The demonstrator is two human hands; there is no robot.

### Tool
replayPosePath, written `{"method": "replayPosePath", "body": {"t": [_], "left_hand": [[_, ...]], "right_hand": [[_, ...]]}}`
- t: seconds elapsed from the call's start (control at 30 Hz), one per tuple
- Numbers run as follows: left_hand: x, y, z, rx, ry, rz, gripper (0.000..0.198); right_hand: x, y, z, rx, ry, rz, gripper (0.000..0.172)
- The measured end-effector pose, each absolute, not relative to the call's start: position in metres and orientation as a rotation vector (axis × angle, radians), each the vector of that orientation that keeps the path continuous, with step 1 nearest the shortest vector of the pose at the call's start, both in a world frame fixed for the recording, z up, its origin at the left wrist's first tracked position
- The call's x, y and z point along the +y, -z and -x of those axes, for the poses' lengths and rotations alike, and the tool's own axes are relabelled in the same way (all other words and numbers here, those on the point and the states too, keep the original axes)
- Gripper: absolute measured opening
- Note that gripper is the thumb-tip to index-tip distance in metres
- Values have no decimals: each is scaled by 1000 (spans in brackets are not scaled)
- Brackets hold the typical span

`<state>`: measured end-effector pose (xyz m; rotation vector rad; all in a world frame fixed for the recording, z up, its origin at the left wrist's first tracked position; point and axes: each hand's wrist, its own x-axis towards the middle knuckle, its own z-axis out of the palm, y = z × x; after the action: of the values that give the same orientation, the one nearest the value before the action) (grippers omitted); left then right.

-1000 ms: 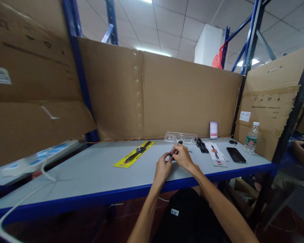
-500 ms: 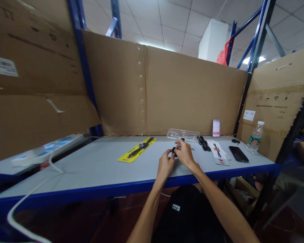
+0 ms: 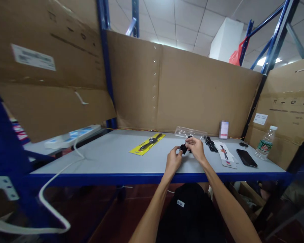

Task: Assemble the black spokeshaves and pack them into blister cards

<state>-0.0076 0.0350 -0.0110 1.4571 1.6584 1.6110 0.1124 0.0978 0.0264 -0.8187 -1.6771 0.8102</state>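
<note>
My left hand (image 3: 173,160) has its fingers closed on a small black object (image 3: 183,149), held just above the tabletop. Its exact kind is too small to tell. From the other side, my right hand (image 3: 196,150) pinches the upper part of the same black piece. Behind the hands lies a clear plastic blister tray (image 3: 184,131). To their right are a bundled black cable (image 3: 211,144) and a white package card (image 3: 223,153) with a picture of a dark tool. Left of them rests a yellow card (image 3: 138,150) carrying a long black tool.
The grey table (image 3: 111,155) has a blue front edge. At its right stand a water bottle (image 3: 265,143), a black phone (image 3: 246,158), small black earphones or cable (image 3: 243,144) and an upright lit phone (image 3: 224,129). A white power strip (image 3: 74,135) and cable sit left; cardboard walls (image 3: 205,87) enclose the back.
The view has swung left, so everything appears further right. My right fingers have shifted on the black object, and more of it shows between the two hands.
</note>
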Motion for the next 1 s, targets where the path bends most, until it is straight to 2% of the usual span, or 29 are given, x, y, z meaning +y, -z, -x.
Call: {"method": "replayPosePath", "body": {"t": [0.1,0.27,0.4,0.5,0.7,0.77,0.87,1.0], "left_hand": [[33,11,8,1641,-1654,-1429,27],[34,14,6,1665,-1563,-1525,26],[34,16,6,1698,-1529,-1562,26],[33,15,7,1682,-1544,-1543,27],[28,11,9,1503,-1539,-1459,33],[25,10,9,1389,-1532,-1402,35],[21,8,10,1264,-1520,-1303,38],[20,8,10,1217,-1509,-1229,37]], "right_hand": [[113,-29,-148,-1552,-767,842,19],[118,-10,-206,-1667,-423,1137,12],[113,7,-208,-1864,-239,1303,22],[112,9,-198,-1900,-242,1314,26],[97,8,-177,-1744,-398,1154,20],[88,10,-163,-1657,-639,1053,17],[77,11,-141,-1545,-1107,895,21],[73,9,-124,-1410,-1370,817,21]]}}
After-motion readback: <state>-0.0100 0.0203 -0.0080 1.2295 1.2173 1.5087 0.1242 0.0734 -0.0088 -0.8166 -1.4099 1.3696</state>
